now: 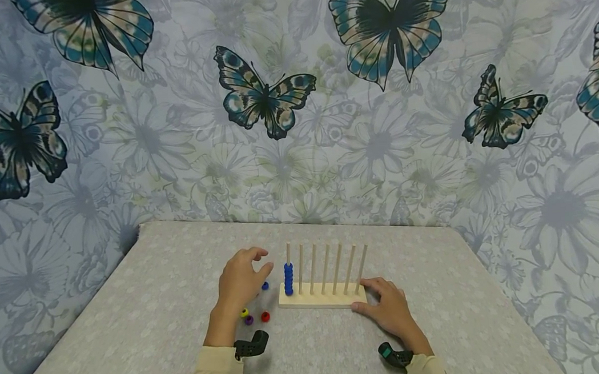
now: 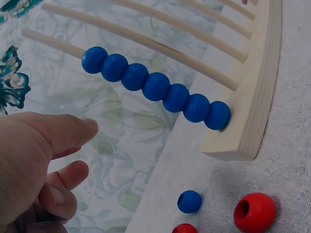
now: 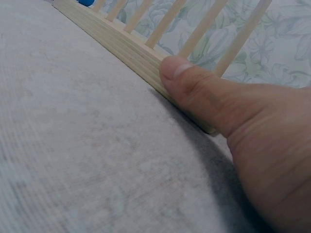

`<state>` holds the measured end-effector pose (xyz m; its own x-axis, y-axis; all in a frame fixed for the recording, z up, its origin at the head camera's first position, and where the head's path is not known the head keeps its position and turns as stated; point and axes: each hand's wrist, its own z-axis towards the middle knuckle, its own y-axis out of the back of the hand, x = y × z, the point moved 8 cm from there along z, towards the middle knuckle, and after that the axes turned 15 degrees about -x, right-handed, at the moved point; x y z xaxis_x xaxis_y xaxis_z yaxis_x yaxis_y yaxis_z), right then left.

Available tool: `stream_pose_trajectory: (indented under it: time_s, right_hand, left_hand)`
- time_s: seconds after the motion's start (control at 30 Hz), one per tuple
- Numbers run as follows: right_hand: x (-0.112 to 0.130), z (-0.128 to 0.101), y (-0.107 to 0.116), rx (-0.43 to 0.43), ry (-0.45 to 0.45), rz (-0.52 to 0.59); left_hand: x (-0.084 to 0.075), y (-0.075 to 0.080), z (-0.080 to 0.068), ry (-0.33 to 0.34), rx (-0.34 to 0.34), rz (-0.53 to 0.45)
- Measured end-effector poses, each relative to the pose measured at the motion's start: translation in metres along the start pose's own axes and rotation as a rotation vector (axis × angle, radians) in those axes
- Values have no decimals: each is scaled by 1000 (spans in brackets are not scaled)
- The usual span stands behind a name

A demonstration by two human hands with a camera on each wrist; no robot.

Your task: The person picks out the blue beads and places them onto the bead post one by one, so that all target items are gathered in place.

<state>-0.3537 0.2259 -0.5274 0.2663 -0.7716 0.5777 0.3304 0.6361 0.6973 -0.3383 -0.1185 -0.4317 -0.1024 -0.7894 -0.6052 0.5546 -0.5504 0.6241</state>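
Observation:
A pale wooden peg stand (image 1: 321, 295) with several upright pegs stands on the table. Several blue beads (image 2: 156, 86) are stacked on its leftmost peg, whose top stays bare. To the left of the stand, my left hand (image 1: 239, 279) hovers with thumb and forefinger apart and nothing between them. A loose blue bead (image 2: 189, 201) lies below that hand. My right hand (image 1: 386, 304) grips the stand's right end, its thumb (image 3: 187, 80) against the front edge; in the head view its fingers reach behind the base.
Loose beads lie left of the stand: a red bead (image 1: 265, 316), a purple bead (image 1: 249, 320) and a yellow bead (image 1: 245, 313). A patterned cloth covers the table (image 1: 330, 351). Behind it rises a wall (image 1: 278, 171) with butterflies and flowers.

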Motion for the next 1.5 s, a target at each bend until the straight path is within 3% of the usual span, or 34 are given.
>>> stream_pose_trajectory:
  time_s: [0.23, 0.8, 1.2, 1.5]
  right_hand:
    - [0, 0, 0, 10, -9, -17]
    - [-5, -1, 1, 9, -23, -4]
    - [-4, 0, -4, 12, -11, -24]
    - [-2, 2, -1, 21, -16, -27]
  left_hand:
    - [10, -12, -3, 37, 77, 26]
    - [25, -32, -8, 61, 173, 79]
    - [36, -37, -17, 102, 203, 142]
    - [40, -45, -16, 76, 217, 174]
